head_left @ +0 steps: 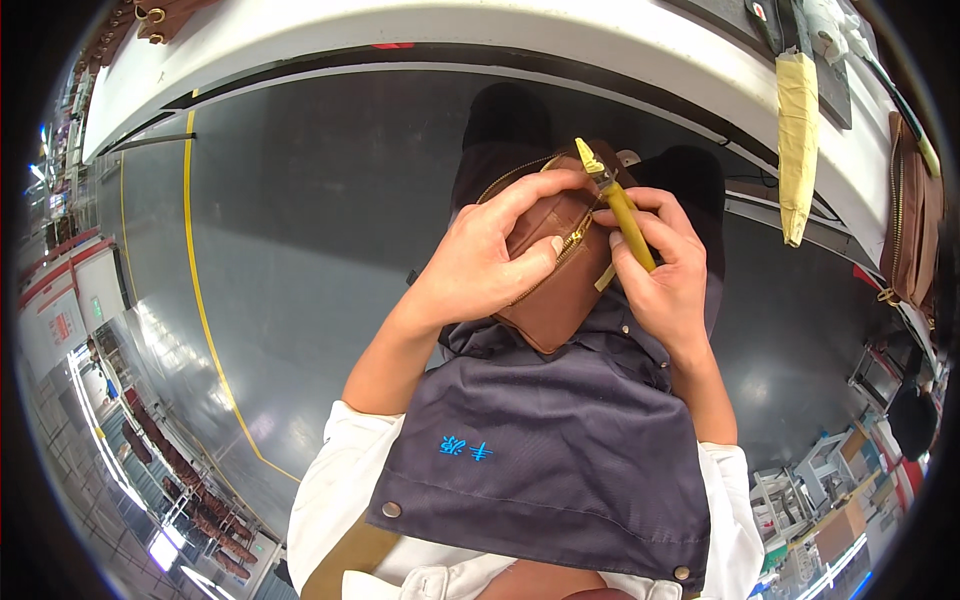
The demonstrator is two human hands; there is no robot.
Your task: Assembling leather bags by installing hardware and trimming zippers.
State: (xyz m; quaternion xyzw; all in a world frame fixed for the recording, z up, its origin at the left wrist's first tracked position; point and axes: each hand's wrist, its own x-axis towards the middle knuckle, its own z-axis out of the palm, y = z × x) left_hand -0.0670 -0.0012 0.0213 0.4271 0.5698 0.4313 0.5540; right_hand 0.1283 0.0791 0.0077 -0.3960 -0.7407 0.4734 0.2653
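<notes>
- Under the left hand [480, 262], much of the brown pouch [555, 290] is hidden; only its zip edge and lower corner show clearly.
- Beneath the pouch, the lap is covered by a dark apron [540, 440], and the picture's rim bends everything near the edge, so the racks at the lower left are hard to make out.
- Grey floor [300, 230] with a yellow line [195, 260] fills the middle; a white bench [560, 50] curves across the top, with another brown bag [912, 235] hanging at its right end and a yellow cloth strip [797, 140] draped over it.
- Left hand grips the pouch from above, fingers curled over its top edge, thumb lying along the zip.
- Right hand [665, 270] is closed round a yellow tool [618, 205], whose tip stands at the pouch's top edge, just beside the left fingertips.
- Pouch sits between both hands, above the apron.
</notes>
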